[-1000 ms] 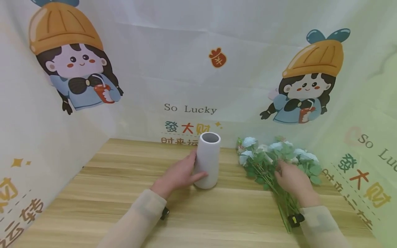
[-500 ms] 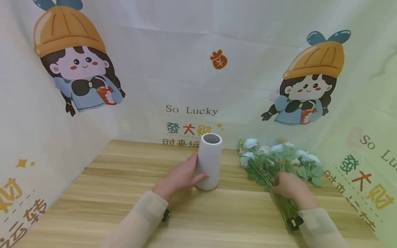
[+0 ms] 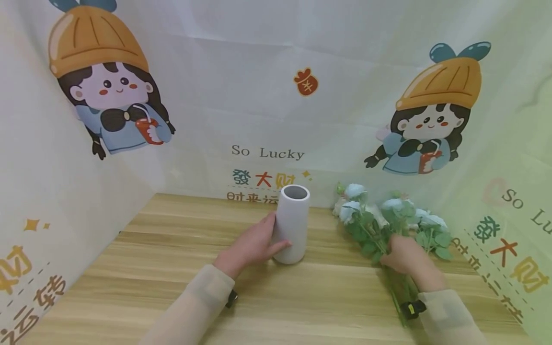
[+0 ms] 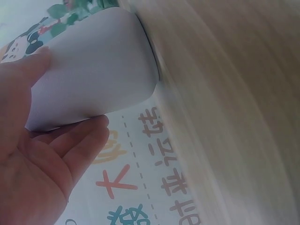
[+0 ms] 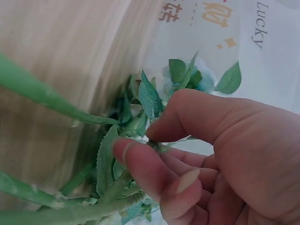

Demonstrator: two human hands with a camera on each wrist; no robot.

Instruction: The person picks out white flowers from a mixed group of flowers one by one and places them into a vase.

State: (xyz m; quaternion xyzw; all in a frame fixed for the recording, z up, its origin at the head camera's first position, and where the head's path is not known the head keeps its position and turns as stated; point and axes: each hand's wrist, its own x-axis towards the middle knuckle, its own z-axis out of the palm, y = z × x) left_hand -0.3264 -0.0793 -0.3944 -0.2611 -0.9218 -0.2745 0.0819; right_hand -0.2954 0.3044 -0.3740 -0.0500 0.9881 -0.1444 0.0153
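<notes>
A tall white vase [image 3: 292,230] stands upright on the table, its round mouth facing up. My left hand [image 3: 247,247] holds it low on its left side, thumb across the front and fingers behind, as the left wrist view shows around the vase [image 4: 93,65]. To the right is a bunch of pale blue artificial roses [image 3: 394,205] with green leaves and long stems [image 3: 396,299]. My right hand [image 3: 407,258] pinches stems below the blooms. In the right wrist view, the thumb and index fingertips [image 5: 133,157] meet close among leaves [image 5: 107,159]; part of the pinched stem is hidden.
The wood-grain table [image 3: 172,268] reaches back to a printed cloth backdrop [image 3: 224,96], which also hangs along both sides. Other rose stems [image 5: 47,211] lie below the right hand. Each wrist wears a small black device [image 3: 413,309].
My right hand has drawn back from the leaves and closed on stems, and the left part of the rose bunch has risen and shifted slightly. My left hand stays on the vase.
</notes>
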